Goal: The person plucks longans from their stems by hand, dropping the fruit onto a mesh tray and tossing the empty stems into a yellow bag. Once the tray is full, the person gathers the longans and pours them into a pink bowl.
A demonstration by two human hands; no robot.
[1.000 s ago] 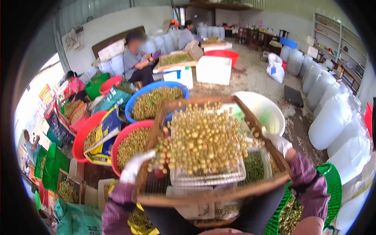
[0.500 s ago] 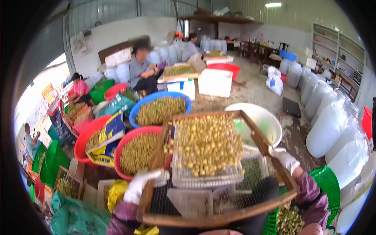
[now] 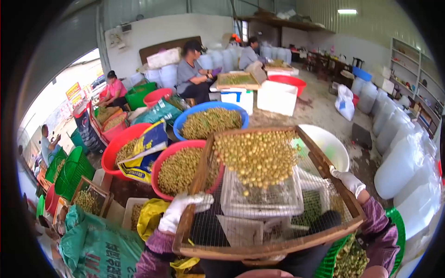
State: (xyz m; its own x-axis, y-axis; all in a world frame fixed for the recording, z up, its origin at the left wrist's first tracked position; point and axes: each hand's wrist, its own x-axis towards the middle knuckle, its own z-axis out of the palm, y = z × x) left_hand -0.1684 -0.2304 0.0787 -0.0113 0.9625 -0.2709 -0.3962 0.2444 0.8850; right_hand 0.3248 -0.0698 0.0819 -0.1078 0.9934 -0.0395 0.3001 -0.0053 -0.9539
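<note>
A wooden-framed wire sieve (image 3: 268, 251) is held over my lap, with a heap of small round yellow-green fruits (image 3: 257, 155) gathered at its far side. My left hand (image 3: 184, 211), in a white glove, is closed round the sieve's left edge. The right edge is gripped by my right hand (image 3: 348, 181), gloved in white too. Below the mesh, a white plastic tray (image 3: 259, 204) and green bits show through. The pink tub (image 3: 162, 160) of fruits stands left of the sieve, and a white basin (image 3: 338, 148) stands beyond it.
A blue tub (image 3: 178, 123) and a red tub (image 3: 109, 155) of fruits stand ahead and left. A green basket (image 3: 398, 236) is by my right knee. Green sacks (image 3: 99, 245) lie at the left. Several people sit further back. Large translucent bags (image 3: 398, 171) line the right side.
The fruits have shifted toward the sieve's far left and spread along its far edge. The view has turned left, so the surroundings appear further right. Both hands keep their hold.
</note>
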